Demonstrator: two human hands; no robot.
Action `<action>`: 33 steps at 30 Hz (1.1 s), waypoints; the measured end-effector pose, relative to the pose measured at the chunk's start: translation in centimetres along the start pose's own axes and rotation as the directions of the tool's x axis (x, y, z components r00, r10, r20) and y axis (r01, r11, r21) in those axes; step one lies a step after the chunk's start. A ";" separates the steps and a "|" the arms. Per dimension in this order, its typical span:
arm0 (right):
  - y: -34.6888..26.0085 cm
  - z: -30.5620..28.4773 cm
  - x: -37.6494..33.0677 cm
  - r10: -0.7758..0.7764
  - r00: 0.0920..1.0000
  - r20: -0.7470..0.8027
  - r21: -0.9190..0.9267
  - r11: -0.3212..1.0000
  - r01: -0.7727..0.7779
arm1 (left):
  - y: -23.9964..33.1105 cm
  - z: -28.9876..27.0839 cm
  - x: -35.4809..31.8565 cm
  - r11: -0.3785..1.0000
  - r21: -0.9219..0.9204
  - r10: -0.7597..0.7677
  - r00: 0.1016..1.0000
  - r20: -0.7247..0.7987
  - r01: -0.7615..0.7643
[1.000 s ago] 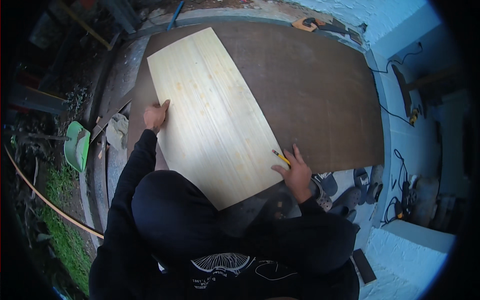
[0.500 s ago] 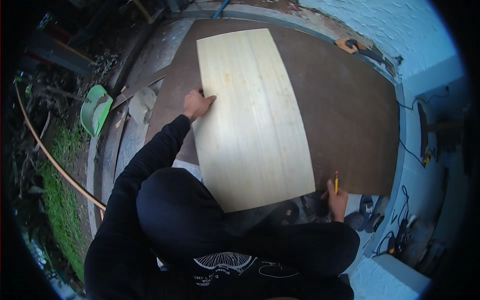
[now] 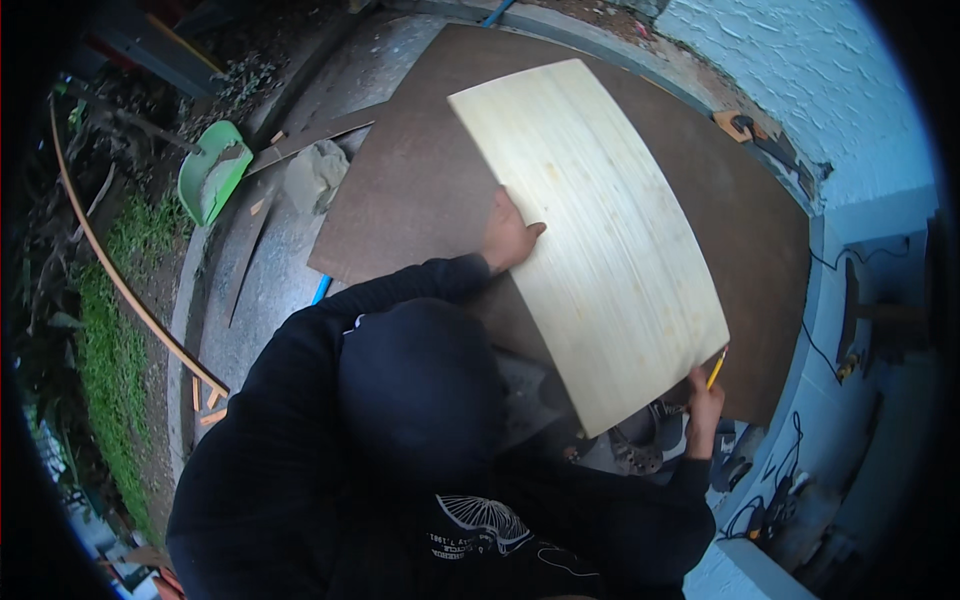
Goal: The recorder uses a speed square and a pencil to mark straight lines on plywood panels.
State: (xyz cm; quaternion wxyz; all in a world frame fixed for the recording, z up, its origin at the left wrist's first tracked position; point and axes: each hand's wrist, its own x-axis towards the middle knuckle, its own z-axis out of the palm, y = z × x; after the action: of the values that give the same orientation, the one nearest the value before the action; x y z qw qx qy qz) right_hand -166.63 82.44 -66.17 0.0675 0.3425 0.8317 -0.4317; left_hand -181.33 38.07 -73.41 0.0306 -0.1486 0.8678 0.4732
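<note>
A pale wooden panel (image 3: pixel 610 220) lies at a slant over a larger dark brown board (image 3: pixel 410 190). My left hand (image 3: pixel 512 235) grips the panel's left edge, thumb on top and the other fingers partly hidden. At the near right corner, my right hand (image 3: pixel 704 398) holds a yellow pencil (image 3: pixel 716 368) that points up past the panel's edge. The thumb of that hand touches or nearly touches the corner; its remaining fingers are hard to make out.
A handsaw (image 3: pixel 750 132) lies at the brown board's far right edge, beside a textured wall. To the left are a rock (image 3: pixel 316 177), a green dustpan (image 3: pixel 213 172) and wood strips. Cables and tools (image 3: pixel 770 515) sit at the lower right. Shoes (image 3: pixel 640 445) show below the panel.
The panel has turned and shifted right over the brown board, with my left hand moving along on its edge. My right hand and the pencil have come up to its near right corner.
</note>
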 end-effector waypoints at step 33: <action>10.2 -2.1 2.0 -0.096 0.652 -0.752 -0.238 0.962 -0.134 | -15.8 -22.5 15.2 0.937 0.287 -0.145 0.970 -0.196 0.198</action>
State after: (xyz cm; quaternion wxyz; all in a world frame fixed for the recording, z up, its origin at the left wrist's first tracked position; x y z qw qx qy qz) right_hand -161.41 89.05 -72.56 -0.2344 0.4871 0.8312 -0.1300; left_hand -189.30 7.93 -76.82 0.0198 -0.2577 0.9133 0.3147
